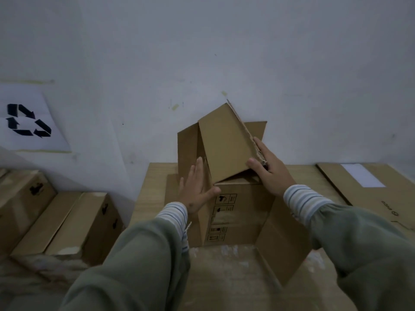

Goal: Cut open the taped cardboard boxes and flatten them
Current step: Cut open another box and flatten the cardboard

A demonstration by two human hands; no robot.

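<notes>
A brown cardboard box (238,218) with printed handling symbols stands on the wooden table (152,187), its flaps open at both ends. One far flap (224,142) tilts up toward the wall. My right hand (267,167) grips that flap's torn right edge, thumb on the flap's face. My left hand (197,187) lies flat with straight fingers against the box's left side. A near flap (280,248) hangs out toward me on the right.
A flattened cardboard sheet (370,187) with a white label lies on the table at the right. Several closed boxes (67,223) are stacked at the left. A paper with a recycling sign (29,120) is stuck on the grey wall.
</notes>
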